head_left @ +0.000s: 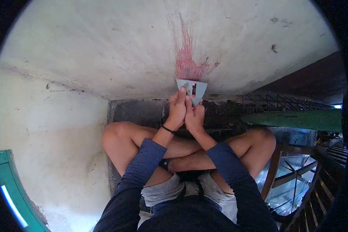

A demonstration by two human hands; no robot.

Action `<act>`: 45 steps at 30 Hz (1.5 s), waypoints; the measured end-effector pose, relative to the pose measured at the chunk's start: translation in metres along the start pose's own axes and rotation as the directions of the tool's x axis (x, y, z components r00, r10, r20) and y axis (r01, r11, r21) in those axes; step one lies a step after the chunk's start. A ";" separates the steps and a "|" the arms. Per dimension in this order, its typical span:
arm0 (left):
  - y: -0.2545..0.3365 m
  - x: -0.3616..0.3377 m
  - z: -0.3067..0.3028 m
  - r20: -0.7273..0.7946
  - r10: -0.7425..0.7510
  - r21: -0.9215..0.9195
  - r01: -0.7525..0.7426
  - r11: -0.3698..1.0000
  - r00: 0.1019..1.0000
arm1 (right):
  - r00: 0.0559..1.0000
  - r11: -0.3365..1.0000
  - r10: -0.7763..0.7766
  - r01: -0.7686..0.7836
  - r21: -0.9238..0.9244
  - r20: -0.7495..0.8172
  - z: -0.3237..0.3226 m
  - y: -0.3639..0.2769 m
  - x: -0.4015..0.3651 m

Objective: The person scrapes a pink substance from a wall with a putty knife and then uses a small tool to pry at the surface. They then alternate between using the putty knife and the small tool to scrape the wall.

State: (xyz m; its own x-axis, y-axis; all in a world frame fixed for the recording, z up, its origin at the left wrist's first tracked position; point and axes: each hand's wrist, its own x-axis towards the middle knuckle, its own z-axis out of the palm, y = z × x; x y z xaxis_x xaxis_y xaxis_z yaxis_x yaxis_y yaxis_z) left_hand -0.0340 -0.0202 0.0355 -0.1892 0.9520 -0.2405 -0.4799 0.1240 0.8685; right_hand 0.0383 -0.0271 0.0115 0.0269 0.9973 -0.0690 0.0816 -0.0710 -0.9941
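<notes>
A flat grey scraper (201,88) with a wide blade and a slot in it touches the pale wall. Its wide edge meets the lower end of a scraped patch (186,62) where red shows through in streaks. My left hand (176,110) is closed on the scraper, its thumb lying along the blade face. On the other side, my right hand (195,116) grips it lower down, fingers wrapped around the handle end. Most of the handle is hidden by both hands.
My crossed legs (123,141) are under my arms, close to the wall. A green beam (294,120) and a dark slatted frame (321,193) stand to the right. On the left are a side wall (62,143) and a green frame (11,185).
</notes>
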 end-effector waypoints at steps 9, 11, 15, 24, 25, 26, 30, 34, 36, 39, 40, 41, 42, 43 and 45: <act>0.011 -0.003 0.004 0.020 -0.016 -0.008 0.016 1.000 1.000 | 0.999 0.997 0.011 -0.014 -0.079 -0.042 -0.002 -0.016 -0.006; 0.000 -0.004 -0.001 -0.036 -0.077 0.009 0.077 0.997 0.996 | 0.982 0.992 -0.091 0.075 -0.100 -0.163 0.008 -0.001 -0.008; 0.013 0.001 0.004 0.015 0.002 -0.026 -0.001 1.000 1.000 | 0.994 0.994 -0.087 0.083 -0.075 -0.062 0.000 -0.020 -0.003; 0.019 0.000 0.001 -0.031 0.028 -0.004 -0.028 1.000 0.999 | 0.998 0.993 0.058 -0.060 -0.098 -0.019 0.005 -0.015 -0.001; 0.019 0.000 0.000 -0.019 0.045 0.015 -0.045 0.999 0.999 | 0.997 0.993 0.075 -0.076 -0.090 -0.011 0.004 -0.017 -0.003; 0.002 0.009 -0.011 0.048 0.079 -0.007 -0.079 0.997 0.996 | 0.996 0.992 0.092 -0.092 -0.083 -0.004 0.004 -0.019 -0.006; -0.011 0.004 -0.014 -0.018 0.044 0.053 -0.043 0.998 0.999 | 0.996 0.998 0.040 -0.044 -0.044 -0.074 0.011 0.009 -0.005; -0.003 0.009 -0.007 0.007 0.133 0.011 -0.133 0.991 0.991 | 0.996 0.996 0.089 -0.089 0.020 0.027 0.004 -0.008 0.000; -0.007 0.008 -0.012 0.005 0.090 0.032 -0.091 0.995 0.996 | 1.000 0.996 0.023 -0.023 -0.082 0.010 0.004 0.001 -0.001; -0.007 -0.004 -0.005 -0.101 0.026 0.014 -0.025 1.000 0.995 | 0.983 0.984 0.177 -0.177 0.009 -0.043 0.008 -0.002 -0.013; -0.005 0.001 -0.009 -0.073 0.070 0.071 -0.065 0.995 0.995 | 0.984 0.984 0.179 -0.179 0.008 -0.006 0.009 -0.003 -0.010; -0.004 0.010 -0.015 -0.043 0.109 0.123 -0.103 0.987 0.993 | 0.983 0.983 0.183 -0.183 0.002 0.028 0.009 -0.014 -0.004; -0.006 0.012 -0.016 -0.011 0.135 0.172 -0.131 0.976 0.991 | 0.979 0.981 0.195 -0.195 -0.008 0.057 0.006 -0.025 -0.002; -0.011 0.006 -0.014 -0.029 0.121 0.117 -0.117 0.986 0.992 | 0.967 0.969 0.249 -0.248 -0.022 0.061 0.004 -0.031 -0.005; 0.000 0.003 -0.006 -0.054 0.121 0.020 -0.120 0.993 0.991 | 0.956 0.957 0.291 -0.290 -0.021 0.045 0.003 -0.031 -0.008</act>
State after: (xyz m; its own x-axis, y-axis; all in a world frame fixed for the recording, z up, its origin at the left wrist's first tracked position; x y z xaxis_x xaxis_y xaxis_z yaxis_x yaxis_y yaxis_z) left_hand -0.0393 -0.0192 0.0320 -0.2916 0.9436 -0.1570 -0.4370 0.0146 0.8993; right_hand 0.0326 -0.0328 0.0431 0.0046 0.9333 -0.3590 0.0915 -0.3579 -0.9293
